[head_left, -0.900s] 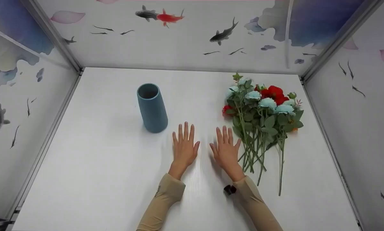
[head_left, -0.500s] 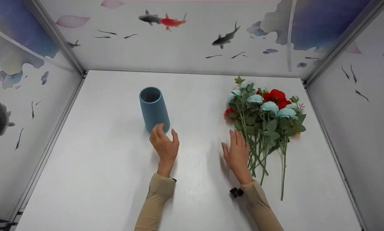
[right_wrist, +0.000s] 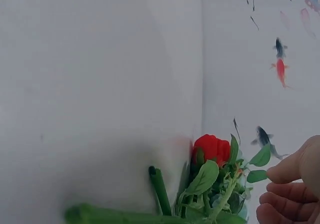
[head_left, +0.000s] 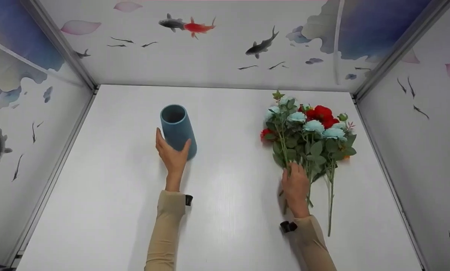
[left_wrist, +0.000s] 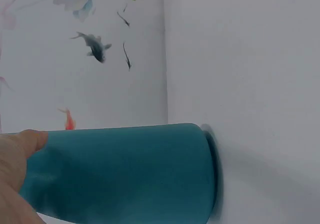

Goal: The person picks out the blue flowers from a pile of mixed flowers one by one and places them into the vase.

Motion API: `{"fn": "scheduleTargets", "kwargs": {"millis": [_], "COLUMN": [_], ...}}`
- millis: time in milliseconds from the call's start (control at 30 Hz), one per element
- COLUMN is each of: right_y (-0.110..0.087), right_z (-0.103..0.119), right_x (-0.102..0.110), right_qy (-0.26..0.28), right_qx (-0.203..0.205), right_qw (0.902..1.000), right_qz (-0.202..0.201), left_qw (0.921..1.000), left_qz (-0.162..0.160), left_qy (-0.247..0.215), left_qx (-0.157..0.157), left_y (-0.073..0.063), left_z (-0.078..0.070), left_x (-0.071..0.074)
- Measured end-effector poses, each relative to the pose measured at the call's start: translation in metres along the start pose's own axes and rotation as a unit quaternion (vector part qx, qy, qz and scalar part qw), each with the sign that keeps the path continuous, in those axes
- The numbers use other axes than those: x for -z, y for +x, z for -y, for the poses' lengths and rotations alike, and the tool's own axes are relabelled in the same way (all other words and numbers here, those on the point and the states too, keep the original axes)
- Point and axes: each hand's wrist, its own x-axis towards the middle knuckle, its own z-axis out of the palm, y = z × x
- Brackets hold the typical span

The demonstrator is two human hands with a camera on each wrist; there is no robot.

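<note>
A blue-teal vase (head_left: 179,130) stands upright on the left of the white table. My left hand (head_left: 172,156) holds it from the near side, fingers along its left wall and thumb on its right. In the left wrist view the vase (left_wrist: 125,171) fills the lower part, with the hand at its upper end. My right hand (head_left: 295,186) is over the stems of a bunch of artificial flowers (head_left: 313,126), red and pale blue with green leaves. In the right wrist view its fingers (right_wrist: 287,201) are loosely bent beside a leaf (right_wrist: 257,176), and thick stems (right_wrist: 160,191) lie nearby.
The white table (head_left: 225,226) is enclosed by pale walls (head_left: 217,60) painted with fish, petals and blue patches. Metal strips run along its sides. One long stem (head_left: 330,203) lies apart at the right of the bunch.
My left hand has moved left and forward from the table's middle to the vase and spread around it. My right hand has shifted right, from beside the bunch onto the stems.
</note>
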Motion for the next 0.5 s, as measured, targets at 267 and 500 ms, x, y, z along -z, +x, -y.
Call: {"fn": "scheduleTargets", "kwargs": {"millis": [267, 500], "right_y": [-0.006, -0.010], "right_z": [-0.016, -0.023], "right_x": [0.008, 0.007], "right_qy": [-0.026, -0.034], "right_qx": [-0.051, -0.046], "right_qw": [0.9951, 0.9939], "right_qz": [0.080, 0.094], "left_qw": [0.9994, 0.9996], "left_qz": [0.020, 0.014], "left_qy": [-0.013, -0.006], "left_qx": [0.024, 0.025], "left_y": [0.010, 0.014], "left_z": [-0.001, -0.003], "left_x": [-0.005, -0.005]}}
